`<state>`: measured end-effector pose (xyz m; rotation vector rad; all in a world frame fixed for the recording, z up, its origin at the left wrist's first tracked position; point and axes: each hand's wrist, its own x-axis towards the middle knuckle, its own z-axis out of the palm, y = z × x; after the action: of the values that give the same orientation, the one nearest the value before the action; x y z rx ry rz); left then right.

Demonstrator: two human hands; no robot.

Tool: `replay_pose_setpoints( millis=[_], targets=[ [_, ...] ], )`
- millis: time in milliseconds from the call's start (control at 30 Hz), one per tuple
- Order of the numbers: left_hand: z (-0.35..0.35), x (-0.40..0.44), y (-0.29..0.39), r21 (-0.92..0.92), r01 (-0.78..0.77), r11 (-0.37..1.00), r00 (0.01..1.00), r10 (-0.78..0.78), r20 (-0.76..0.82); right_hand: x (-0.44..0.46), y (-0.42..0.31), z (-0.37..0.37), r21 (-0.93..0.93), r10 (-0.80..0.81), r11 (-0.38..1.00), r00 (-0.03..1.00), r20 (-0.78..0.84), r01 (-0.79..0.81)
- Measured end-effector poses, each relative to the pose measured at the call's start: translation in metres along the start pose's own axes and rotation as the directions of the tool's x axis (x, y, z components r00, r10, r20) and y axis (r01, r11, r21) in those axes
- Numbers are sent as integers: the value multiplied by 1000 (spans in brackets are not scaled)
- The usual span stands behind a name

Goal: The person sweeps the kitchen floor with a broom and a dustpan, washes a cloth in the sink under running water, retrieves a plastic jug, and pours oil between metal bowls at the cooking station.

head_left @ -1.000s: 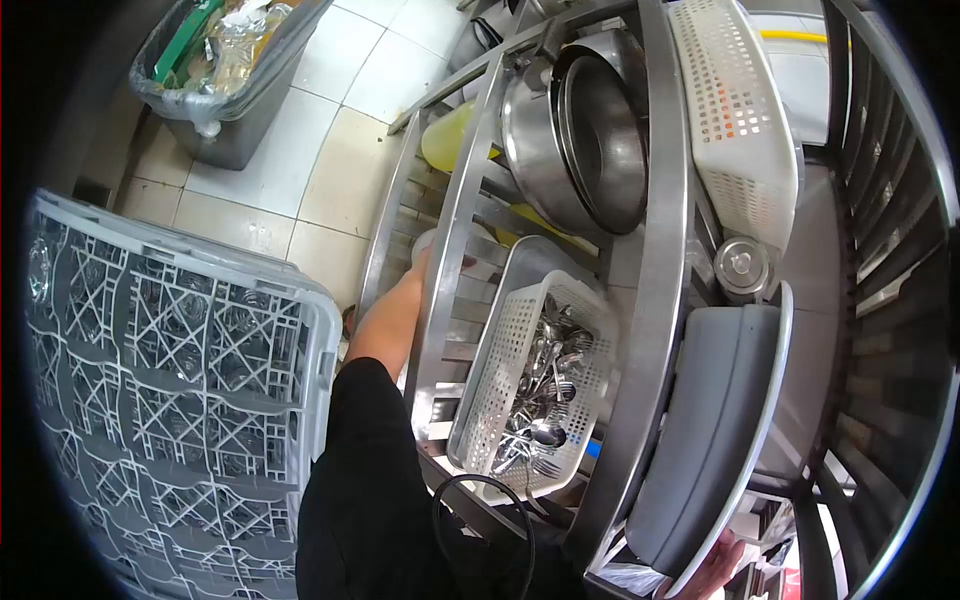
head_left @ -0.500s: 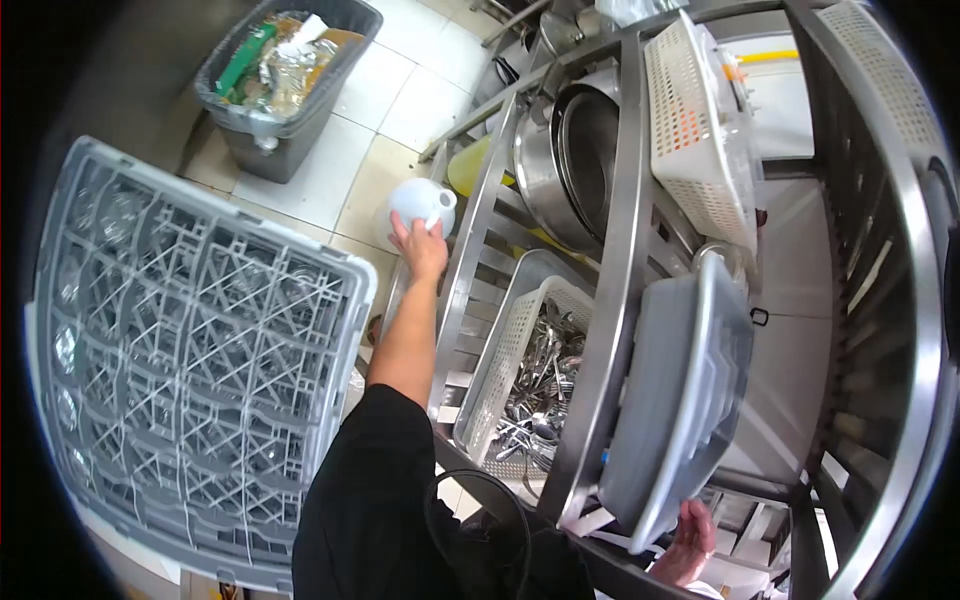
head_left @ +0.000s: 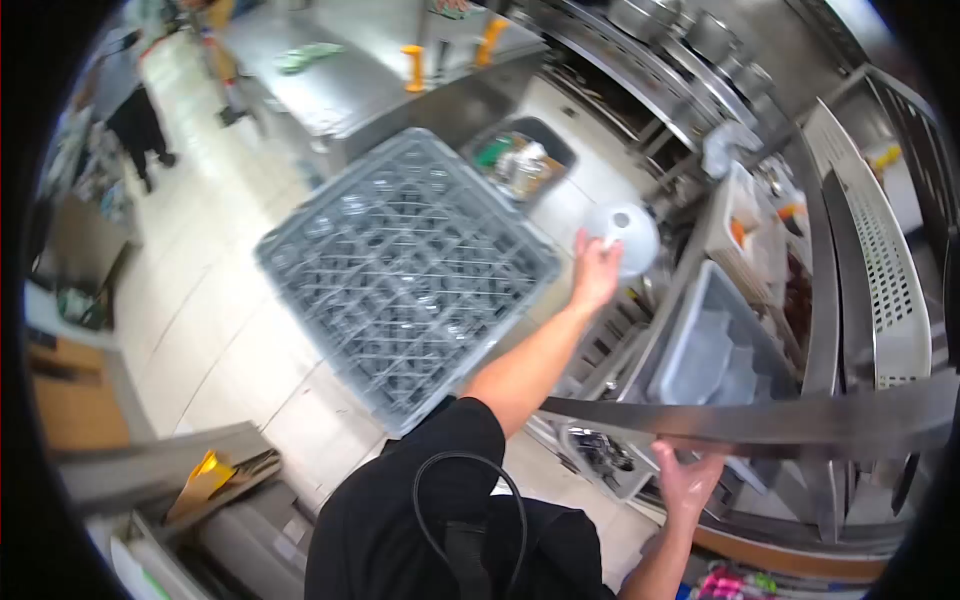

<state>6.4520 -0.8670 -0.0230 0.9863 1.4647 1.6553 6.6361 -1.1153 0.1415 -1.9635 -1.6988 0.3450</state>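
My left hand is closed on the handle of a round white plastic jug, its round mouth facing up toward me. The jug is held out beside the metal shelving, above the floor. My right hand is at the shelf's steel edge, thumb and fingers apart; some fingertips are hidden at the edge, and I cannot tell how firmly they touch it. Left of my left arm stands a grey dish rack full of upturned glasses.
A grey bin with rubbish stands beyond the rack. A steel table is behind it. The shelving holds a grey tub and a white perforated basket. A bin of cutlery is low down. Another person stands far left.
My view has swung left and drawn back, bringing the steel table and floor into sight. The jug, still in my left hand, appears higher. My right hand has come to the shelf edge.
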Motion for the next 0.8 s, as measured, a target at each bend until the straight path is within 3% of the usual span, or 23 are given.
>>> replay_pose_setpoints(
  millis=[33,133,233,300,367,433,500,600,667,767,800],
  targets=[
    [-30,-8,38,-10,9,1000,1000,-9,16,-3,-1,-4,10,-5,1000,999,39,5],
    [-119,-32,125,-9,-93,996,991,93,95,-13,2,10,1,-247,967,942,-226,254],
    [-213,-58,175,63,-193,979,955,173,240,-27,31,35,81,-343,905,828,-443,418],
    [-286,-78,199,186,-251,950,945,198,260,-56,47,46,-55,-292,956,913,-286,288],
    [-355,-112,213,346,-280,896,954,217,208,-86,61,85,286,-121,953,991,65,98],
    [-424,-143,225,429,-194,882,980,157,122,-106,85,155,445,-263,881,948,178,161],
    [-489,-166,224,527,-159,835,986,166,35,-134,15,187,497,-269,866,890,368,56],
    [-576,-184,212,645,-63,762,984,155,-88,-155,-108,231,486,-549,815,691,470,317],
    [-633,-181,202,740,-43,671,968,213,-136,-159,-180,277,549,-648,749,581,492,371],
    [-710,-174,191,731,125,671,944,147,-297,-159,-296,314,588,-804,595,410,432,548],
    [-734,-170,188,731,193,654,927,122,-354,-153,-322,334,602,-797,603,423,431,523]
  ],
)
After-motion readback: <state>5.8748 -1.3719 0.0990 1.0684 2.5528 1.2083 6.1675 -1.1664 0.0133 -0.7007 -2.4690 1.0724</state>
